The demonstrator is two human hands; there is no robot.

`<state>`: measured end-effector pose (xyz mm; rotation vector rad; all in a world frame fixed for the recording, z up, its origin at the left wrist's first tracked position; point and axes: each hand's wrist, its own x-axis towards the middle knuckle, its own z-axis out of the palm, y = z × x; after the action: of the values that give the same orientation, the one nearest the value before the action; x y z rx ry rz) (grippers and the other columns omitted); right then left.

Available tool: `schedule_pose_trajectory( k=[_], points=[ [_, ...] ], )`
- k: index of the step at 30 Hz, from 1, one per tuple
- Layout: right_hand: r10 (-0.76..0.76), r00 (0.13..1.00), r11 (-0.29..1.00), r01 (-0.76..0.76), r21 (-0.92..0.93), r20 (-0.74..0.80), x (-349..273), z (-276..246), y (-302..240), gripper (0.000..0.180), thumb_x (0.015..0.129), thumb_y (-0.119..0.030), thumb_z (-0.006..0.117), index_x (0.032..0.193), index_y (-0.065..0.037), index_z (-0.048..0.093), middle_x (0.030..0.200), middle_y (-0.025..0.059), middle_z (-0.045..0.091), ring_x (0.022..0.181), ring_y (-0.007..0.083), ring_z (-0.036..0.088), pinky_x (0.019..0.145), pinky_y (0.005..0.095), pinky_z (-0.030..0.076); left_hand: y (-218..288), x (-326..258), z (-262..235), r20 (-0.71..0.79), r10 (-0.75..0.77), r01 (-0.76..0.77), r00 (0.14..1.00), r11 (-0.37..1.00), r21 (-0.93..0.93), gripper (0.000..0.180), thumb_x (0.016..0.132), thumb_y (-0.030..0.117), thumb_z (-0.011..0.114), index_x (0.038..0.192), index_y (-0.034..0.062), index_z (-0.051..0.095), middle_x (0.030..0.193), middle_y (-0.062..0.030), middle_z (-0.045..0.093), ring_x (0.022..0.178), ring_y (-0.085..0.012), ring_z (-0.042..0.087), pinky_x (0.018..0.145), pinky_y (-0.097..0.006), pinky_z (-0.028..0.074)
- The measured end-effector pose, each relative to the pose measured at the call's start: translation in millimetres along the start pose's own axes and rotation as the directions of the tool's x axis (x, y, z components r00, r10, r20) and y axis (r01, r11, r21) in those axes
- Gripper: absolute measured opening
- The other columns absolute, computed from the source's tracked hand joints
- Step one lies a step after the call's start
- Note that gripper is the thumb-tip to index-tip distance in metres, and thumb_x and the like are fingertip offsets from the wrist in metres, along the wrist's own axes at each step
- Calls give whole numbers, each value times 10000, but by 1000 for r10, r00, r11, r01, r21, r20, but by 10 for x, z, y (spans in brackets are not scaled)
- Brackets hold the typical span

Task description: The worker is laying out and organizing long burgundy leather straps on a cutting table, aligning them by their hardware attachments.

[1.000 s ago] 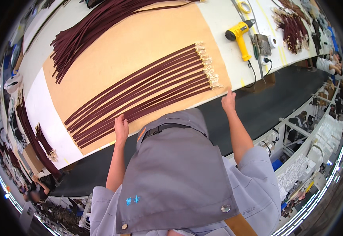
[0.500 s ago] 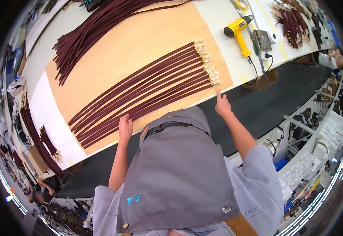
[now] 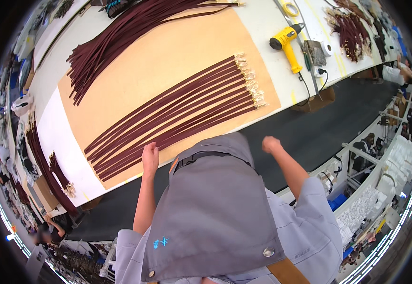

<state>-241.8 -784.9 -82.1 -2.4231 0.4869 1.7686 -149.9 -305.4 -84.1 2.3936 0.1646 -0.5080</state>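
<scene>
Several long, flat dark maroon straps (image 3: pixel 177 113) lie side by side in a fanned row on a tan sheet (image 3: pixel 201 42). Their right ends carry gold-coloured metal fittings in clear wrapping (image 3: pixel 251 85). My left hand (image 3: pixel 150 158) is at the table's near edge, its fingertips over the nearest straps. Its fingers are curled together, and whatever may be between them is hidden. Beyond the table edge, over the dark floor, my right hand (image 3: pixel 271 144) is closed in a fist, apart from the straps, with nothing showing in it.
A thick pile of similar straps (image 3: pixel 106 52) covers the sheet's far left. To the right lie a yellow heat gun (image 3: pixel 289 45), a tape roll (image 3: pixel 290 8) and a power cord (image 3: pixel 304 90). More strap bundles sit at the far right (image 3: pixel 350 35) and left (image 3: pixel 43 156).
My right hand has drawn back from the fittings toward me, past the table edge, and its pointing finger has folded in. The left hand stays near the closest straps, its fingers more curled.
</scene>
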Motion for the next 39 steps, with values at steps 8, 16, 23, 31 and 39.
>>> schedule_pose_trajectory(
  k=[8,16,23,31,39],
  points=[
    [152,423,933,238,272,-893,215,169,19,228,750,-109,522,915,-3,639,1031,233,595,973,375,568,846,416,465,-19,-89,-33,37,13,-16,999,998,66,211,830,95,526,992,-21,595,906,-182,592,844,-293,587,748,-363,471],
    [-94,914,852,280,443,-395,-2,-663,-316,113,724,-106,554,755,-6,595,608,148,583,618,285,597,657,386,489,68,0,-46,-52,25,-26,998,999,-26,203,813,83,533,972,-32,585,902,-188,590,840,-309,586,756,-363,474],
    [-200,647,755,580,305,-736,572,-2028,-825,249,701,-46,547,941,16,570,899,227,602,892,360,577,806,389,453,51,11,-44,-40,-34,30,999,995,-92,211,806,80,537,973,-36,591,929,-197,596,880,-326,579,788,-370,467],
    [-318,381,796,605,-26,-868,1466,-3584,-1389,334,700,-47,546,1018,58,553,1045,235,577,1015,348,536,902,384,406,119,25,-123,49,-121,127,991,983,-135,254,822,151,487,968,-26,596,968,-192,598,949,-328,560,843,-394,443],
    [-422,272,837,484,-256,-865,2170,-4592,-2231,427,745,19,441,1169,77,445,1212,258,450,1133,404,428,958,429,365,292,219,-204,39,-193,196,980,944,-266,271,844,143,452,1031,-10,573,1019,-166,587,994,-320,545,866,-392,434]
  ],
)
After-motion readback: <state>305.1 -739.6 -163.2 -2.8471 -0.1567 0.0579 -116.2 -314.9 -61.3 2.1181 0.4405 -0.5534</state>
